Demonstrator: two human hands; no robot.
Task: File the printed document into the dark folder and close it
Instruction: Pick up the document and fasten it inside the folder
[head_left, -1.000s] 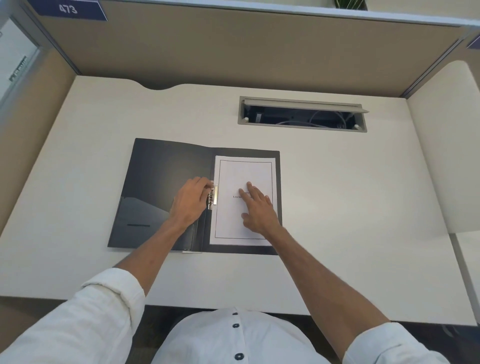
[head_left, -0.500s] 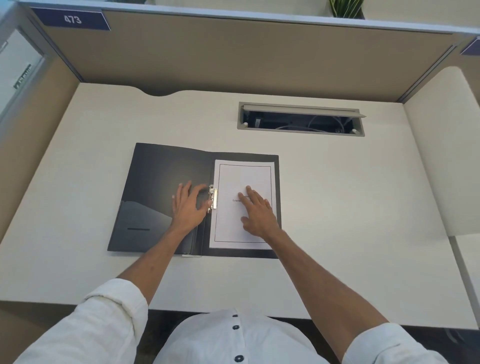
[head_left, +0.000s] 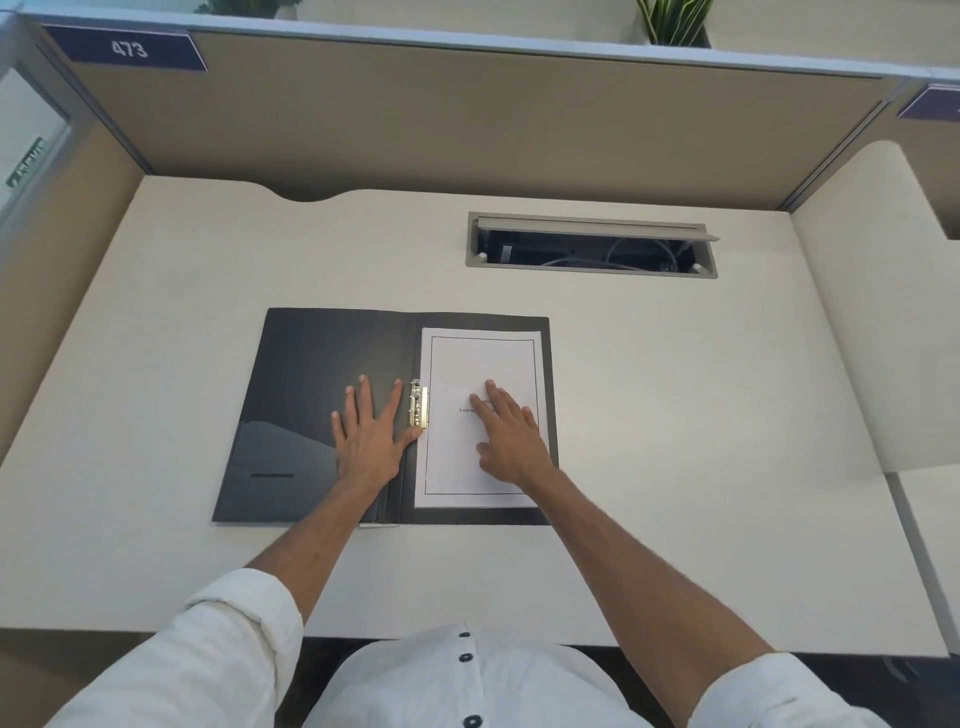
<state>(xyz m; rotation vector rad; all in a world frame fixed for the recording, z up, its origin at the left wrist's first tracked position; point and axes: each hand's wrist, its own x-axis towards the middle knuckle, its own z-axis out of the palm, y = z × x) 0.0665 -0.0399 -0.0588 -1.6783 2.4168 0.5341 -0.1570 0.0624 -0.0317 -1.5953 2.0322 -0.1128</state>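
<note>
Two bare hands lie flat on a dark folder (head_left: 311, 374) that is open on the pale desk (head_left: 156, 312). The folder sits a bit toward 9 o'clock from the middle of the desk. Its left flap has a slanted pocket (head_left: 280, 467) at the 6 o'clock end. The left hand (head_left: 370, 436) rests on that flap with its fingers spread wide and grips nothing. Its thumb reaches toward 3 o'clock and touches the low end of the shiny metal clip (head_left: 418, 404) by the fold. Just past the clip, the printed document (head_left: 483, 364) lies flat on the right flap, with dark folder showing all around it. The right hand (head_left: 511, 436) presses down on the page with its fingers apart, pointing toward 11 o'clock. It grips nothing too. Up at 1 o'clock from the folder, a long cable slot (head_left: 592, 247) is open in the desk, with wires inside.
</note>
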